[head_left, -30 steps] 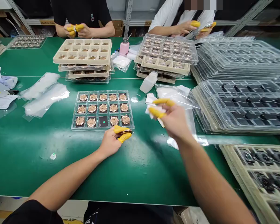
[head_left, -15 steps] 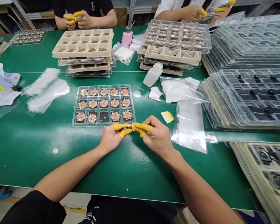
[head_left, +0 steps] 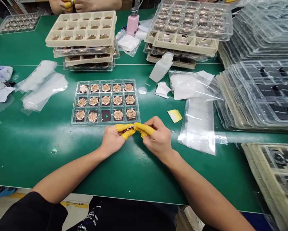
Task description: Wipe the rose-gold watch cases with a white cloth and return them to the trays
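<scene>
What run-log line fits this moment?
Left hand: holds rose-gold watch part | Right hand: holds same part, yellow finger cots | Beside: clear tray of watch cases

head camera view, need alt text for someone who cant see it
The left hand and right hand, in yellow finger cots, pinch a small rose-gold piece above a green workbench. Just beyond lies a clear plastic tray of rose-gold watch faces, with one slot vacant.

Quick notes: left hand (head_left: 112, 139) and right hand (head_left: 157, 136) each wear yellow rubber finger cots (head_left: 123, 127) on two fingers. Black short sleeve (head_left: 30, 211), forearms bare; black garment (head_left: 105, 215) with white lettering.
</scene>
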A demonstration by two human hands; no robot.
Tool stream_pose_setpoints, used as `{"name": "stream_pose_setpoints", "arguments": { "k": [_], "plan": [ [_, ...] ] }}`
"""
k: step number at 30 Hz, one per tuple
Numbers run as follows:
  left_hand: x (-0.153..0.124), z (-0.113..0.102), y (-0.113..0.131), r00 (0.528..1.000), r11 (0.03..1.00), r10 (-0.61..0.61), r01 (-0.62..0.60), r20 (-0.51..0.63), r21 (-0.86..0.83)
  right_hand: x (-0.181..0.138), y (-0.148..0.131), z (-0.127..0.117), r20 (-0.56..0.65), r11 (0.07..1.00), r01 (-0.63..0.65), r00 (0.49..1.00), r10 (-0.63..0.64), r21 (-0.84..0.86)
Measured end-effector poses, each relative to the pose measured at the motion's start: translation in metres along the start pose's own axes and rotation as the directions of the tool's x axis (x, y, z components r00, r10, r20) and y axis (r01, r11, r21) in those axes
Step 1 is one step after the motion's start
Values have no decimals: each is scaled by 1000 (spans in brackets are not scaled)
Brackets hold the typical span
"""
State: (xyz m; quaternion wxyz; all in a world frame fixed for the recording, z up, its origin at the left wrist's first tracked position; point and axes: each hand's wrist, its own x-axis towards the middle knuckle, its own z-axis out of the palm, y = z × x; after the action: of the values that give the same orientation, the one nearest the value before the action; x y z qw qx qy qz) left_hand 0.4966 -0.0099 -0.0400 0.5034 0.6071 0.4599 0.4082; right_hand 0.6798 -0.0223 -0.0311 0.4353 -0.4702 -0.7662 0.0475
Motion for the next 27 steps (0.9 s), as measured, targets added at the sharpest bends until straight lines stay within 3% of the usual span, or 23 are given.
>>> {"name": "stream_pose_setpoints", "arguments": {
  "k": [4, 14, 17, 20, 23, 25, 27],
  "plan": [
    [-1, -2, -1, 998, 989, 65, -66, 9, 134, -1, -10, 6, 29, 1000, -14, 999, 14, -3],
    [-5, 3, -2, 990, 992, 121, -117, -78, 54, -3, -4, -1, -84, 995, -96, 992, 98, 28],
    [-6, 2, -4, 995, 998, 67, -67, -74, 14, -2, -4, -6, -7, 989, -55, 998, 54, -135],
    [-3, 3, -6, 999, 991, -21, 14, -51, -130, 1, -3, -11, 7, 955, -143, 989, 150, -258],
    [1, 3, -7, 998, 970, -28, 13, -57, -244, 3, -4, -10, -52, 953, -302, 952, 303, 20],
    [2, 3, -7, 996, 968, 34, -52, -77, -244, 3, -6, -5, -23, 906, -350, 930, 366, 239],
    [3, 3, -7, 992, 966, 109, -122, -71, -228, 1, -9, 0, -12, 867, -368, 919, 394, 336]
  ]
}}
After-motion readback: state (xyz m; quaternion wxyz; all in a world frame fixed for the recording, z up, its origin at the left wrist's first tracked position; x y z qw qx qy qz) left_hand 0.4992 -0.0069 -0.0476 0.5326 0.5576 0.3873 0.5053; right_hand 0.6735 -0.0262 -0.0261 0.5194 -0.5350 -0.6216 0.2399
